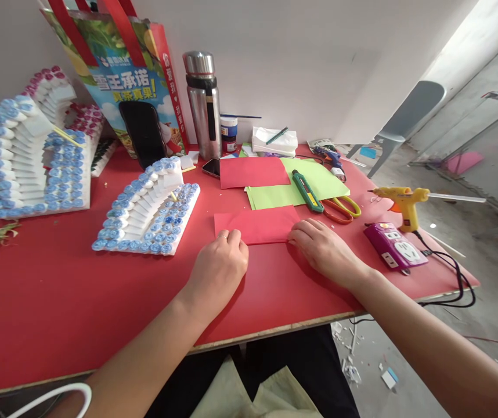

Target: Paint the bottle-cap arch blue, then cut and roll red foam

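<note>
A folded sheet of red paper (pixel 262 225) lies on the red table top (pixel 153 302) in front of me. My left hand (pixel 222 262) grips its near left corner, fingers curled and a ring showing. At the near right corner, my right hand (pixel 323 248) pinches the paper between thumb and fingers; the thumbs are mostly hidden. Just beyond are another red sheet (pixel 253 172) and a light green sheet (pixel 270 196). A green utility knife (pixel 307 191) rests on the green sheet, beside scissors (pixel 342 210) with orange and yellow handles.
Blue-and-white paper models (pixel 148 215) stand at the left. A steel thermos (pixel 204 110), a phone (pixel 143 133) and a printed bag (pixel 118 69) are at the back. On the right, a yellow glue gun (pixel 406 203) sits by a purple power strip (pixel 394 247) with trailing cables.
</note>
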`<state>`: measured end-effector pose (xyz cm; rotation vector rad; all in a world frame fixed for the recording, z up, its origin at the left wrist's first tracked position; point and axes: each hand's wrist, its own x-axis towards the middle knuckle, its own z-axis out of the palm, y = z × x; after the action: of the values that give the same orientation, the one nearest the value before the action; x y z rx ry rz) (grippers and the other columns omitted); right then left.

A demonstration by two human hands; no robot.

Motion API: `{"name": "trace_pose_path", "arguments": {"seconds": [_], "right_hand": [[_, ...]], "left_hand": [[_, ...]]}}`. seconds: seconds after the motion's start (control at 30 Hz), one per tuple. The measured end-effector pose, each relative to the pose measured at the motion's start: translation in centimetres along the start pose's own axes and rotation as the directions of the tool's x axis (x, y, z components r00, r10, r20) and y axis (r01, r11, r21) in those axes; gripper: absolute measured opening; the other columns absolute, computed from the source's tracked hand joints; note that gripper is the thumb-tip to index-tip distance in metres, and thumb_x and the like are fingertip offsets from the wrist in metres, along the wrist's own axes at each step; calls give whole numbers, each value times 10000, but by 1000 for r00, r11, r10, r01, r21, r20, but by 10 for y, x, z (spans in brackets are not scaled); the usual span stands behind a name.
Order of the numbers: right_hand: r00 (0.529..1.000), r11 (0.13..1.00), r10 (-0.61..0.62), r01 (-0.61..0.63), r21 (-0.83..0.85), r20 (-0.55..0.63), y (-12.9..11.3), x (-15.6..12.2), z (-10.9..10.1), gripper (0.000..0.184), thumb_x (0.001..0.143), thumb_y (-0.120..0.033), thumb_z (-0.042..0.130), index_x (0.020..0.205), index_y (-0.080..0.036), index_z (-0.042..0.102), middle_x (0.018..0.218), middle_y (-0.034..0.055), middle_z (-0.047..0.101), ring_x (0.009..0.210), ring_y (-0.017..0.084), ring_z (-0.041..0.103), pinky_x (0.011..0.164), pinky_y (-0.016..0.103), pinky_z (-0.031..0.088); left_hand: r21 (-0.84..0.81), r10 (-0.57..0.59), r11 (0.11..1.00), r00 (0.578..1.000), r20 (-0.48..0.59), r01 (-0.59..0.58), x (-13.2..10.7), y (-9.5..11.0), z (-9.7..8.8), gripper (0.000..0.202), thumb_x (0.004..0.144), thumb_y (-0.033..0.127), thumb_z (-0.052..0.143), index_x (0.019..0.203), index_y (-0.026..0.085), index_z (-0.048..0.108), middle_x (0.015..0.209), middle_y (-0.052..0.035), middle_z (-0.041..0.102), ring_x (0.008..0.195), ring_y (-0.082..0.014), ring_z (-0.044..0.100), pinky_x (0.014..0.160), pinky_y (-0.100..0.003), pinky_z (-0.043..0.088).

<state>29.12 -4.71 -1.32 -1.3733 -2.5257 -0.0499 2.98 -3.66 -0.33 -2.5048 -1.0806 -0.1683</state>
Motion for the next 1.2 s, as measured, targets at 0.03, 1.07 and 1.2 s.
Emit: {"name": "trace_pose_path", "arguments": {"seconds": [0.03,1.07,1.2], "right_hand": [[1000,1000,1,-1,-9,2,0,0,0,243,969,-62,398,979,-177,611,991,103,609,877,226,523,774,351,410],[998,999,51,-50,20,-41,3,-1,5,201,976,-84,408,964,-194,576,982,93,610,885,230,526,785,350,386],[997,997,68,-67,23,-39,3,2,4,191,999,-123,394,946,-200,559,958,92,608,868,232,528,781,356,387]], "left_hand": [[0,0,1000,1000,7,0,0,0,0,299,722,-139,464,734,127,601,764,-68,551,711,-192,558,536,-270,400],[-34,-32,999,997,75,35,2,0,-4,328,752,-128,428,758,125,636,793,-78,580,750,-210,579,545,-276,404],[-41,-45,998,996,82,49,2,0,-5,312,777,-112,428,760,135,618,793,-75,578,757,-213,580,555,-284,403]]}}
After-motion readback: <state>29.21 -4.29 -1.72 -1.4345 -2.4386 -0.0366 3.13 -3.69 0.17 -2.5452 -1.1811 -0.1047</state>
